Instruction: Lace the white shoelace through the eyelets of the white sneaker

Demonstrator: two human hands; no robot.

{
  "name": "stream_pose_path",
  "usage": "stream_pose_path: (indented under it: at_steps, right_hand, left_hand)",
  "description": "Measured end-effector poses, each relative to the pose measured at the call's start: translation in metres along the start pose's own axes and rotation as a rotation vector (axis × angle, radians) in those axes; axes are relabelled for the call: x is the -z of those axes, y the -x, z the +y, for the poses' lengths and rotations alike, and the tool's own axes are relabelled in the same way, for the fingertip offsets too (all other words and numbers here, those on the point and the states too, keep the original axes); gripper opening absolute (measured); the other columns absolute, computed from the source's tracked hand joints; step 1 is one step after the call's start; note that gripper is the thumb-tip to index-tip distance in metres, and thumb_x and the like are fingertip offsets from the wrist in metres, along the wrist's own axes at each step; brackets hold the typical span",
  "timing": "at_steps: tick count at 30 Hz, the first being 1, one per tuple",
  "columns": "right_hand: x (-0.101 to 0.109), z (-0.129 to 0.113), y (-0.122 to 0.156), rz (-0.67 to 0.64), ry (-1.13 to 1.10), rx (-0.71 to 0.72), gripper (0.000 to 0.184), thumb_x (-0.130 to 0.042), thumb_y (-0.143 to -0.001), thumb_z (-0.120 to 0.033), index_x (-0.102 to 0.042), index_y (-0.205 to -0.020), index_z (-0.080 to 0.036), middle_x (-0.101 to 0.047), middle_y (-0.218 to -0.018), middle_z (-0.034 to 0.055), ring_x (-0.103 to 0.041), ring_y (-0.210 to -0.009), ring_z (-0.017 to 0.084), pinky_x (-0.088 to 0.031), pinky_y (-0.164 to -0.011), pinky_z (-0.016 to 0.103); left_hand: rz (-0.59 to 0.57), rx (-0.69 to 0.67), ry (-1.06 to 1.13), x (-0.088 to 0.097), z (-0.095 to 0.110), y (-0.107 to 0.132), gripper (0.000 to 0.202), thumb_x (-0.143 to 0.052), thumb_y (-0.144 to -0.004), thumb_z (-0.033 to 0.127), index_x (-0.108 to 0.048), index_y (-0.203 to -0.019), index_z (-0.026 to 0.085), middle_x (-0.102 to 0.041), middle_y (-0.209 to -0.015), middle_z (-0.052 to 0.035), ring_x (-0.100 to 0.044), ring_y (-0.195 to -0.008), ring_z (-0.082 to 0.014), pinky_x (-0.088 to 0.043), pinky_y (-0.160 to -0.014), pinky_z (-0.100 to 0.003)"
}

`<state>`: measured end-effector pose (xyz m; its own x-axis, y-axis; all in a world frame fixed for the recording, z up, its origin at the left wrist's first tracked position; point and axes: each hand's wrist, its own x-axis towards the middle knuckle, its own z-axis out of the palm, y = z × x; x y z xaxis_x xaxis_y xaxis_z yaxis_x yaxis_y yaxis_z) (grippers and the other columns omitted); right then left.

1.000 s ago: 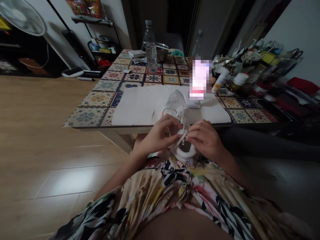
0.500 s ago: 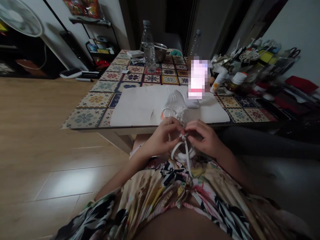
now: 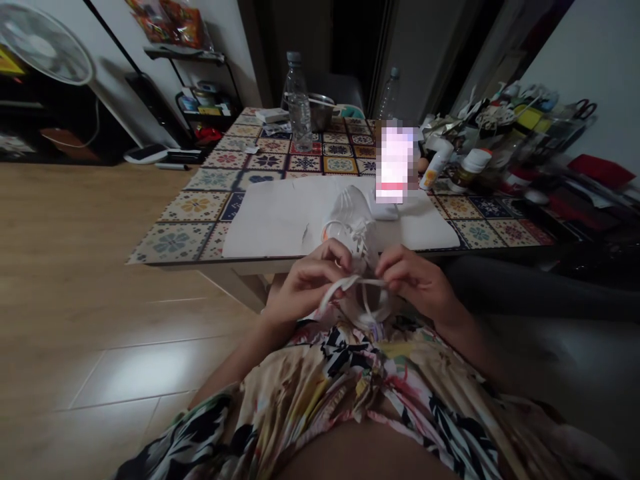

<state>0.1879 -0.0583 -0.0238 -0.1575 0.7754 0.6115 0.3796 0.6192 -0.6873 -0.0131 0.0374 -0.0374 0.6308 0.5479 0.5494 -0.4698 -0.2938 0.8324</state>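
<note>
A white sneaker (image 3: 353,215) rests with its toe on the white paper sheet (image 3: 280,217) at the table's near edge and its heel toward my lap. My left hand (image 3: 307,283) pinches a white shoelace (image 3: 358,283) on the left. My right hand (image 3: 417,281) pinches the same lace on the right. The lace runs taut between both hands, just above the shoe's opening. A loop of lace hangs below them over my floral dress.
The patterned tiled table (image 3: 200,200) holds a water bottle (image 3: 299,103), a metal bowl (image 3: 321,109), a blurred upright item (image 3: 395,164) and a heap of bottles and clutter (image 3: 505,143) on the right. Wood floor (image 3: 75,267) lies left; a fan (image 3: 43,43) stands far left.
My hands have drawn apart, stretching the lace sideways between them. The lace end that hung down over my dress half a second ago is now pulled up.
</note>
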Motion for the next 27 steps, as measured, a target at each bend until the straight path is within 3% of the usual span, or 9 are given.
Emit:
stream_pose_path:
  at_steps: [2,5,10,12,15,17,19,23,27]
  right_hand:
    - [0.003,-0.008,0.0,0.031,-0.196,0.014,0.022,-0.06,-0.094,-0.039,-0.062,-0.078,-0.025,-0.063,-0.075,0.0016,-0.06,-0.074,0.019,-0.049,-0.07,0.036]
    - [0.01,-0.021,-0.001,0.202,-0.373,0.027,0.032,-0.063,-0.091,-0.046,-0.053,-0.067,-0.026,-0.05,-0.051,-0.0036,-0.049,-0.05,0.016,-0.045,-0.055,0.033]
    - [0.024,-0.035,-0.004,0.566,-0.476,-0.003,0.03,-0.071,-0.084,-0.043,-0.052,-0.067,-0.026,-0.038,-0.046,-0.0084,-0.028,-0.036,0.01,-0.03,-0.038,0.024]
    - [0.024,-0.036,-0.003,0.656,-0.484,-0.015,0.024,-0.073,-0.083,-0.04,-0.057,-0.072,-0.026,-0.041,-0.048,-0.0092,-0.025,-0.035,0.008,-0.024,-0.035,0.022]
    - [0.016,-0.033,0.002,0.706,-0.385,-0.042,0.017,-0.073,-0.084,-0.035,-0.061,-0.077,-0.024,-0.045,-0.048,-0.0096,-0.03,-0.035,0.006,-0.026,-0.037,0.021]
    - [0.007,-0.03,0.005,0.642,-0.228,-0.093,0.012,-0.069,-0.087,-0.03,-0.063,-0.079,-0.024,-0.05,-0.051,-0.0081,-0.04,-0.038,0.007,-0.032,-0.039,0.021]
    - [-0.002,-0.029,0.007,0.463,0.001,-0.111,0.009,-0.066,-0.089,-0.027,-0.065,-0.081,-0.023,-0.059,-0.059,-0.0053,-0.052,-0.046,0.009,-0.04,-0.044,0.021]
    - [-0.01,-0.028,0.005,0.09,0.364,0.133,0.008,-0.06,-0.092,-0.022,-0.065,-0.086,-0.023,-0.069,-0.069,-0.001,-0.063,-0.059,0.012,-0.049,-0.056,0.023]
    - [-0.008,-0.027,0.003,-0.007,0.443,0.217,0.006,-0.058,-0.092,-0.023,-0.062,-0.098,-0.022,-0.071,-0.079,0.0023,-0.067,-0.071,0.014,-0.052,-0.065,0.025]
  left_hand:
    - [0.068,-0.08,0.046,0.002,0.002,0.002,0.039,-0.072,-0.08,0.052,-0.064,-0.058,0.021,-0.052,-0.08,-0.0036,-0.053,-0.078,-0.0169,-0.046,-0.068,-0.032]
    - [0.134,-0.249,0.173,0.004,0.006,-0.001,0.042,-0.073,-0.081,0.046,-0.054,-0.054,0.019,-0.047,-0.07,-0.0014,-0.05,-0.071,-0.015,-0.046,-0.062,-0.029]
    - [0.08,-0.405,0.387,0.008,0.018,-0.007,0.032,-0.074,-0.083,0.033,-0.056,-0.059,0.02,-0.039,-0.057,0.0035,-0.044,-0.052,-0.0094,-0.042,-0.05,-0.021]
    - [0.03,-0.373,0.373,0.008,0.021,-0.002,0.021,-0.073,-0.084,0.031,-0.066,-0.066,0.021,-0.045,-0.057,0.0033,-0.047,-0.051,-0.0088,-0.044,-0.049,-0.021]
    - [0.002,-0.145,0.228,0.002,0.024,0.008,0.005,-0.076,-0.082,0.027,-0.077,-0.083,0.023,-0.062,-0.064,0.0001,-0.058,-0.057,-0.0105,-0.05,-0.054,-0.021]
    - [-0.015,0.04,0.133,-0.005,0.024,0.011,0.014,-0.078,-0.08,0.024,-0.079,-0.094,0.024,-0.068,-0.069,-0.0012,-0.063,-0.061,-0.0112,-0.052,-0.058,-0.021]
    - [-0.028,0.139,0.069,-0.014,0.022,0.009,0.024,-0.08,-0.078,0.022,-0.078,-0.102,0.023,-0.071,-0.072,-0.0013,-0.065,-0.063,-0.0112,-0.053,-0.061,-0.02]
    - [-0.018,0.067,-0.052,-0.024,0.015,0.0,0.01,-0.079,-0.078,0.019,-0.078,-0.089,0.02,-0.073,-0.075,-0.0024,-0.066,-0.068,-0.0111,-0.054,-0.066,-0.021]
    - [0.005,-0.019,-0.137,-0.024,0.011,-0.002,0.005,-0.076,-0.079,0.017,-0.074,-0.076,0.018,-0.07,-0.071,-0.0019,-0.063,-0.066,-0.0105,-0.052,-0.064,-0.021]
